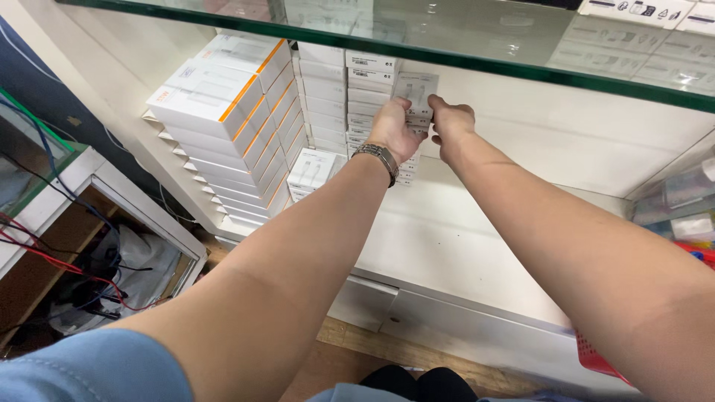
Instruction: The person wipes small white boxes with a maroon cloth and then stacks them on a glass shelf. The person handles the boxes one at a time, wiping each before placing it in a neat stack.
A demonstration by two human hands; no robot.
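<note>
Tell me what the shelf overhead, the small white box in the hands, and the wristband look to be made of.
Shelf overhead: glass, clear with a green-tinted edge and boxes showing through it.
Small white box, held by the left hand and right hand: likely smooth printed cardboard, with flat faces and crisp corners.
Wristband on the left wrist: probably metal, grey and linked with a dull shine.

I see both arms stretched into a white display shelf (462,246) under a glass shelf (521,63). My left hand (392,128) and right hand (450,123) together grip a small white box (415,91) at the shelf's back edge, against a stack of thin white boxes (370,89). A wristwatch (377,156) sits on the left wrist. Orange-striped white boxes (223,112) fill the shelf's back-left corner.
</note>
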